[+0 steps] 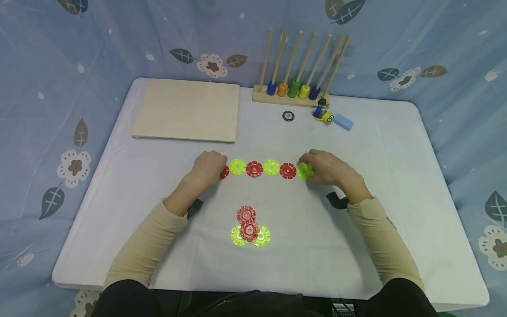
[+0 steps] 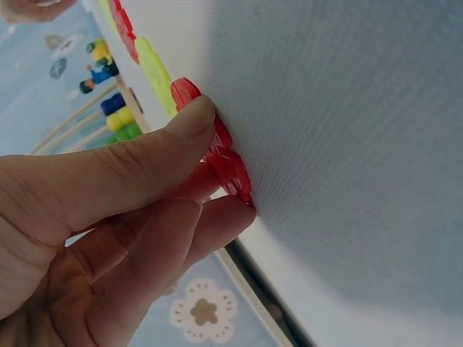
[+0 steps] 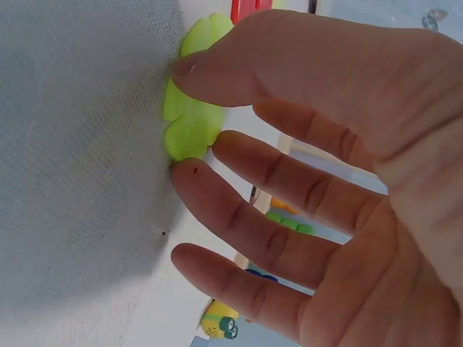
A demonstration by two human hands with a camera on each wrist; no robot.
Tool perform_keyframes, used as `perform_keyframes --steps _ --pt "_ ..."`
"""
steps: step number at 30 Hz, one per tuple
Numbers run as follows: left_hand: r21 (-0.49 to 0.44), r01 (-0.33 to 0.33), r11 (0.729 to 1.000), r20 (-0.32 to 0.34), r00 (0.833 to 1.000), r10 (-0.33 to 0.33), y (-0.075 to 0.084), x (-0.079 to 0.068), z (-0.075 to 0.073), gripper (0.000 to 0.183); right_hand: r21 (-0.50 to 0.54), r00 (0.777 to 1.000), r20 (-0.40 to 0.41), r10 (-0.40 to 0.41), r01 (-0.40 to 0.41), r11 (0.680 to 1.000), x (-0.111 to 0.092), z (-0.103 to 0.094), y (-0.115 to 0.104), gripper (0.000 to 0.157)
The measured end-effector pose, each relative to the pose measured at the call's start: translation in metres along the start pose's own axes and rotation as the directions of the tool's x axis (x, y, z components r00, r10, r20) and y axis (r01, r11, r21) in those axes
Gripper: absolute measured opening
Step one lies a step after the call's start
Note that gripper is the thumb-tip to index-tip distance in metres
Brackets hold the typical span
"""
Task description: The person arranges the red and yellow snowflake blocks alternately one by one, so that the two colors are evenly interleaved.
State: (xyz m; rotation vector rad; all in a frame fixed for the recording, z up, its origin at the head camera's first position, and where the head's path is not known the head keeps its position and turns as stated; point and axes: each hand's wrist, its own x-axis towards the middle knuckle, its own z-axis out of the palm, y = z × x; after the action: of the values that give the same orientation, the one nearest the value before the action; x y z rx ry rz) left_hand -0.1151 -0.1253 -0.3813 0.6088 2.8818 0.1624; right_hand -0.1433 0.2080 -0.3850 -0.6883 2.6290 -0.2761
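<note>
Red and yellow-green notched plastic discs lie in a row across the white table, colours alternating. At the row's left end, my left hand point(image 1: 207, 167) pinches a red disc point(image 2: 233, 175) between thumb and fingers; the hand partly covers it in the head view. My right hand point(image 1: 330, 171) holds the yellow-green disc point(image 3: 194, 119) at the right end by its edges, thumb on one side and fingertips on the other. Between them lie a green disc point(image 1: 237, 167), a red disc point(image 1: 254, 169), another green disc point(image 1: 271, 167) and another red disc point(image 1: 288, 171).
Nearer the body, two red discs point(image 1: 246, 214) overlap two green discs point(image 1: 263, 237). A wooden board point(image 1: 186, 110) lies at back left. Behind stands a peg rack point(image 1: 285, 100) with coloured beads. A black round chip point(image 1: 288, 116), small figures point(image 1: 325, 116) and a blue block point(image 1: 343, 122) lie before it.
</note>
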Motion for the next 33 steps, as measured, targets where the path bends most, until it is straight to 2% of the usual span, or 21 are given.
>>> perform_keyframes --steps 11,16,19,22,27,33 --pt "-0.012 -0.007 1.0 -0.006 1.0 0.007 0.0 -0.001 0.0 0.009 -0.047 0.999 -0.011 0.03 -0.031 0.998 -0.008 -0.003 -0.007 0.054" --pt "-0.013 -0.005 1.0 -0.002 1.0 0.005 -0.001 0.001 0.0 0.01 -0.1 0.999 -0.04 -0.017 0.013 0.995 -0.011 -0.005 -0.02 0.05" --pt "-0.014 0.001 1.0 0.008 1.0 -0.001 -0.001 0.0 -0.001 0.01 -0.145 0.995 -0.058 -0.085 0.076 0.987 -0.013 -0.001 -0.031 0.047" --pt "-0.014 0.001 1.0 0.008 1.0 -0.001 -0.001 0.0 -0.001 0.01 -0.194 0.98 -0.082 -0.18 0.161 0.968 -0.014 0.006 -0.041 0.041" --pt "-0.017 -0.001 1.0 0.004 1.0 0.001 -0.001 0.0 -0.001 0.01 -0.214 0.941 -0.115 -0.319 0.29 0.933 -0.015 0.023 -0.059 0.033" --pt "-0.015 -0.005 1.0 0.001 1.0 0.005 -0.001 0.0 0.001 0.009 -0.216 0.896 -0.076 -0.438 0.414 0.884 -0.015 0.037 -0.083 0.032"
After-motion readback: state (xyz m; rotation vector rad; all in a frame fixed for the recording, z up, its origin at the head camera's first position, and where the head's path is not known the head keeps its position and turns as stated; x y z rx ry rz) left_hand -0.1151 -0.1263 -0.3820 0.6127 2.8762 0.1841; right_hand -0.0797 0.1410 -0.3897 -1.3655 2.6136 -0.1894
